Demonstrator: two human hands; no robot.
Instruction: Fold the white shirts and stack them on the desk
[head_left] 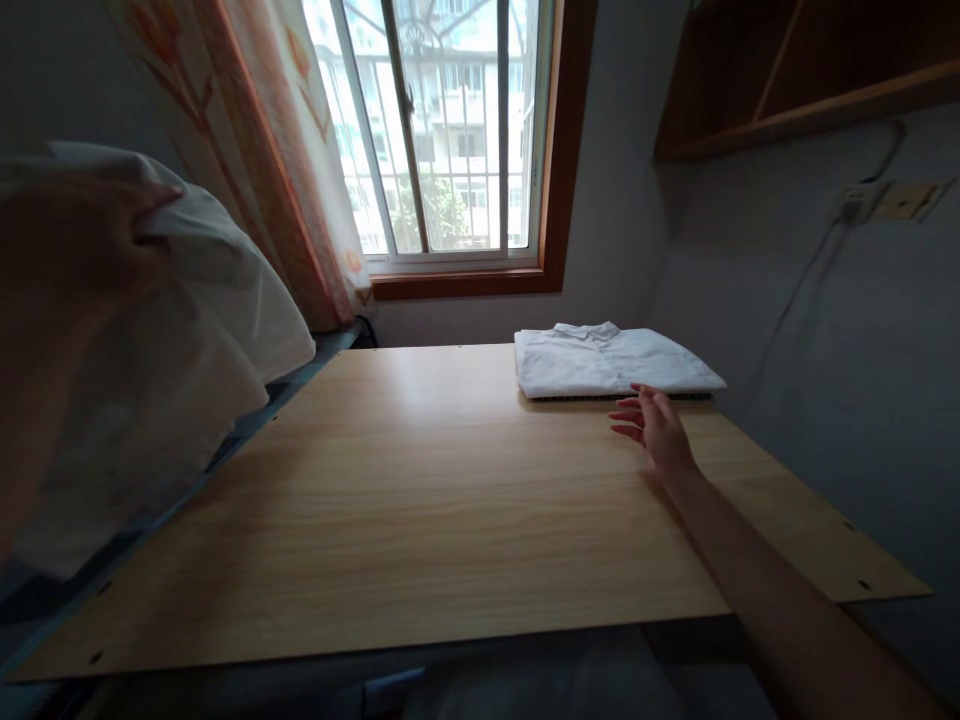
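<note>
A folded white shirt (611, 360) lies at the far right of the wooden board (420, 510), collar toward the window. My right hand (654, 422) hovers just in front of its near edge, fingers spread and pointing left, holding nothing. My left hand (71, 250) is close to the camera at the far left, blurred, its fingers closed on a bunch of loose white cloth (195, 330) that hangs down past the board's left edge.
A window (442, 130) with a patterned curtain (277, 150) stands behind the board. A grey wall runs along the right, with a wooden shelf (810, 80) above and a socket with a cable (862, 205). A dark metal frame runs along the board's left side.
</note>
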